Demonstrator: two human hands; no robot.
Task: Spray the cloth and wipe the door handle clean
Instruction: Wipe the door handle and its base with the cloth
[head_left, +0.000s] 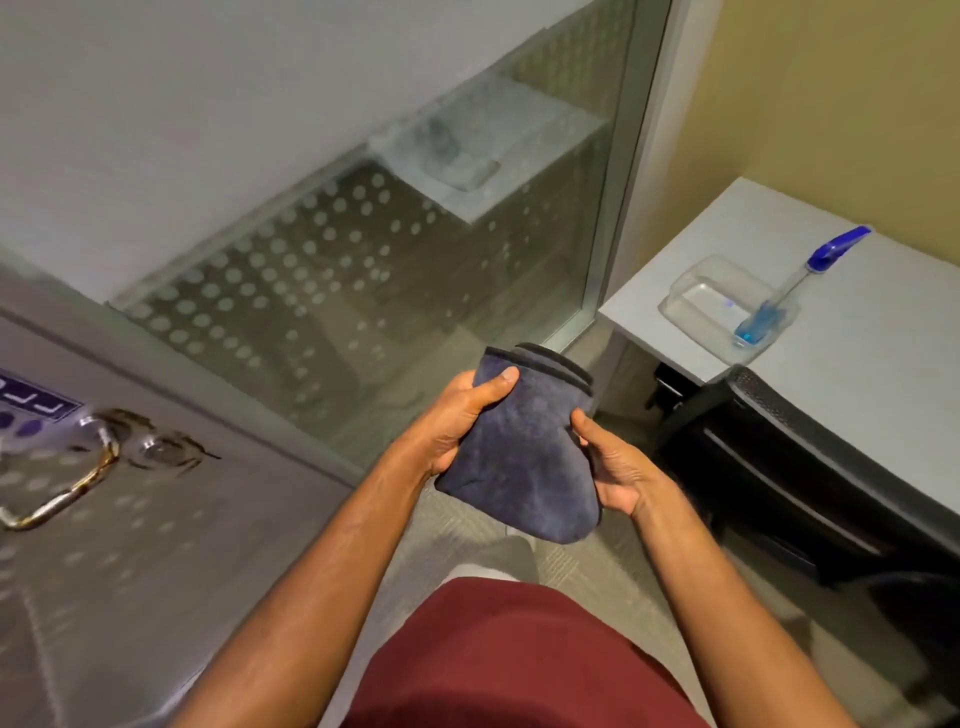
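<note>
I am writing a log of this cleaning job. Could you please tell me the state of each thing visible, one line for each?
cloth: folded, held in the air by both hands
left hand: grips the cloth's left side
right hand: holds the cloth's right side
spray bottle: leaning in the container, untouched
clear container: open, on the desk
door handle: untouched, smudges around its mount
desk: holds the container

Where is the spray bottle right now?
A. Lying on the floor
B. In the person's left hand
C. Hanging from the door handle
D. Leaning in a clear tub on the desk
D: the spray bottle leans in the clear tub on the desk, while the left hand and the right hand both hold only the cloth.
</note>
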